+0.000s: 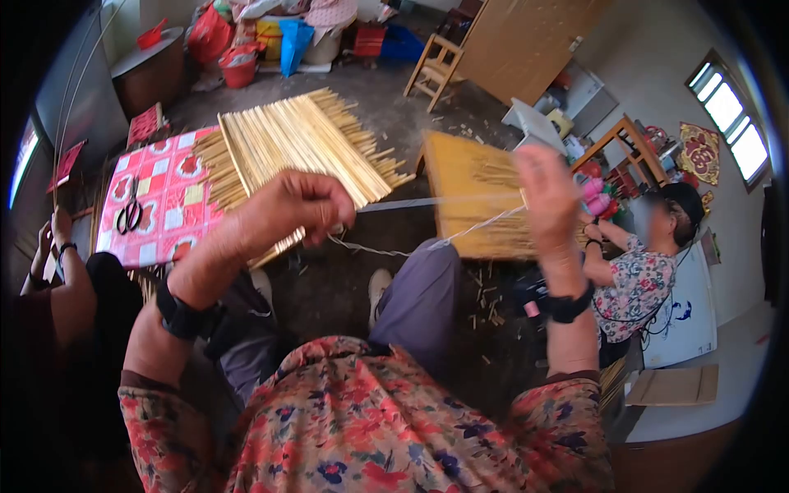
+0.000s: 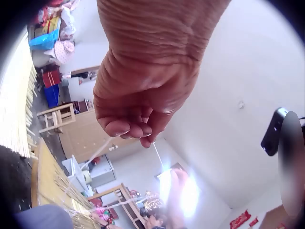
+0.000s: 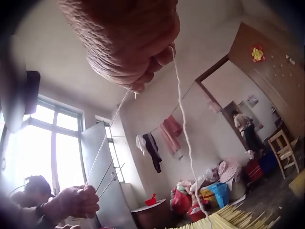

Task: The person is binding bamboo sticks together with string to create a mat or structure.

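Note:
White string (image 1: 493, 218) runs between the two hands in the head view, one length drawn nearly straight, another sagging over the knee. The left hand (image 1: 288, 205) pinches one end with curled fingers. Raised on the other side, the right hand (image 1: 546, 197) grips the other end, blurred. In the right wrist view two strands of string (image 3: 183, 109) leave the right hand (image 3: 133, 43). From the left hand (image 2: 143, 100) strands also lead away in the left wrist view. Behind the left hand lies a mat of pale sticks (image 1: 296, 135).
Black scissors (image 1: 129, 215) lie on a pink patterned cloth (image 1: 164, 177). A yellow wooden board (image 1: 460, 189) bears more sticks. Another person (image 1: 637, 279) sits at the right; someone's arms (image 1: 66, 263) show at the left. Stick pieces litter the floor.

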